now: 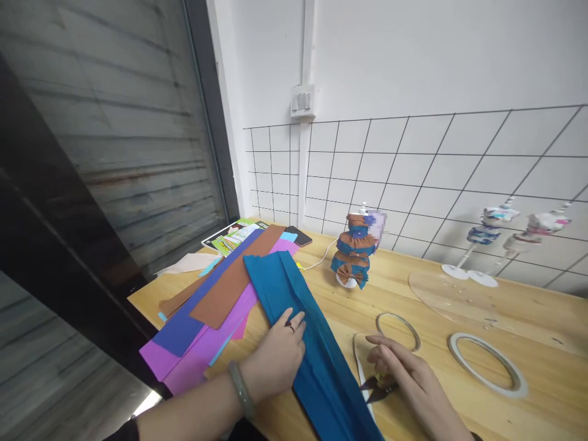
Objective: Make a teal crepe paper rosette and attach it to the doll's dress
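My left hand (278, 356) lies flat, fingers spread, pressing on a long folded strip of teal crepe paper (301, 324) that runs from the stack of coloured sheets down toward me. My right hand (407, 373) rests on the wooden table (528, 331) just right of the strip, fingers curled around small dark scissors (379, 387) over a white paper shape (361, 361). A ring sits on a left finger and a green bangle on that wrist.
Brown, blue, purple and pink sheets (215, 306) fan out at the left. A small mannequin dressed in teal and brown paper (354, 257) stands mid-table. Two tape rings (487, 361) lie at the right, beside a clear disc and two more dressed stands (487, 242). A wire grid backs the table.
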Demonstrator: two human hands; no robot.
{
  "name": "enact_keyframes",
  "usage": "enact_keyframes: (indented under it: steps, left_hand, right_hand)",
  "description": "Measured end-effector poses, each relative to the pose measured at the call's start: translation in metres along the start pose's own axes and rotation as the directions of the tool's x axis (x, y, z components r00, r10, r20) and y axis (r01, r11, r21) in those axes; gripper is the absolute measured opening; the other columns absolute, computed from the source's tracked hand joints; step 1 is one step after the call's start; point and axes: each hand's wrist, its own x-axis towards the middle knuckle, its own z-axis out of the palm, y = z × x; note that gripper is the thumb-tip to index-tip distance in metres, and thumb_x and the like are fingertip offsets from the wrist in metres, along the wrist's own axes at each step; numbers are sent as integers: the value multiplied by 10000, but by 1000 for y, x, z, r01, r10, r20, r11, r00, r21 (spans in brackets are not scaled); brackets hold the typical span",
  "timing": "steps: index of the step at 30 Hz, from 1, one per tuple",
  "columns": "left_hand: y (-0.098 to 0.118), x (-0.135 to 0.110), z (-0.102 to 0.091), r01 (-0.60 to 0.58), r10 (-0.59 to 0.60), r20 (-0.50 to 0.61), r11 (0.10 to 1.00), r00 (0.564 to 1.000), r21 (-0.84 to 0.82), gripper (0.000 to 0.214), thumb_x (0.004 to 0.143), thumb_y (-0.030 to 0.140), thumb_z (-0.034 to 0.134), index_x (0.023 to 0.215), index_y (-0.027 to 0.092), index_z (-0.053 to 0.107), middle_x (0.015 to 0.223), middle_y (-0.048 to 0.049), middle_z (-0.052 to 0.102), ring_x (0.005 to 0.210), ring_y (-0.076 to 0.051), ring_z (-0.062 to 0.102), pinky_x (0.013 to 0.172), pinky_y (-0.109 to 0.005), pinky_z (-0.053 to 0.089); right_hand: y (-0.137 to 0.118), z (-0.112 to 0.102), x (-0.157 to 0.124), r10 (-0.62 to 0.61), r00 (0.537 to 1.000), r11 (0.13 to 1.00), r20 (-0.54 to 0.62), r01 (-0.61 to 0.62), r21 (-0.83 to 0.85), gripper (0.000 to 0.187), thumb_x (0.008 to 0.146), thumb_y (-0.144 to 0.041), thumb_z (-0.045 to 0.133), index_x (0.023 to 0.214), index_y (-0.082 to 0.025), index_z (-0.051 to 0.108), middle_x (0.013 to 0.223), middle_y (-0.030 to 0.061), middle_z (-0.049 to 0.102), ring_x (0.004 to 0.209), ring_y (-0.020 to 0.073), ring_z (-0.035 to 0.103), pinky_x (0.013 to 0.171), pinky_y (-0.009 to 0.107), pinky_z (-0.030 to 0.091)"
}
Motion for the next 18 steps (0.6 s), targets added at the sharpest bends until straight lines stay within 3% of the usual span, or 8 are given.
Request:
enact_keyframes:
  steps: [4,7,9,12,18]
  left_hand:
    - [-2,5,-3,63,-61,77,998,995,-19,301,739,256,486,942,81,623,1153,-202,551,1154,-308,424,1005,-490,195]
    - [-3,6,-5,86,-83,93,996,992,-30,287,716,254,504,928,89,606,1134,-200,549,1141,-308,422,984,-484,227]
    - [-4,6,-6,88,-84,90,995,992,-41,249,708,242,514,896,100,595,1103,-189,557,1132,-306,424,977,-479,243]
    - [-7,3,-9,95,-91,75,994,993,-58,178,727,194,503,877,118,561,1054,-164,569,1095,-282,452,965,-460,273]
    - [-13,-6,-17,187,-185,54,982,981,-30,165,789,63,433,908,164,485,807,-61,578,822,-199,537,847,-368,375]
  right_hand:
    - [-3,-9,1,76,995,993,68,-82,89,453,847,-503,378,1081,-186,601,861,62,694,787,201,649,723,286,522]
    - [0,-8,0,76,982,996,174,-83,30,472,819,-493,452,1149,-172,555,863,62,694,790,203,644,700,281,522]
    - [4,-3,-3,62,973,995,221,-44,-84,495,786,-480,518,1172,-170,539,846,57,697,764,204,645,694,284,522]
    - [13,4,-6,1,979,968,204,50,-244,485,758,-448,572,1184,-217,538,956,56,696,802,209,652,725,289,523]
    - [30,11,-6,-142,964,893,226,223,-392,391,774,-400,562,1143,-270,583,1136,24,649,998,219,618,852,304,502]
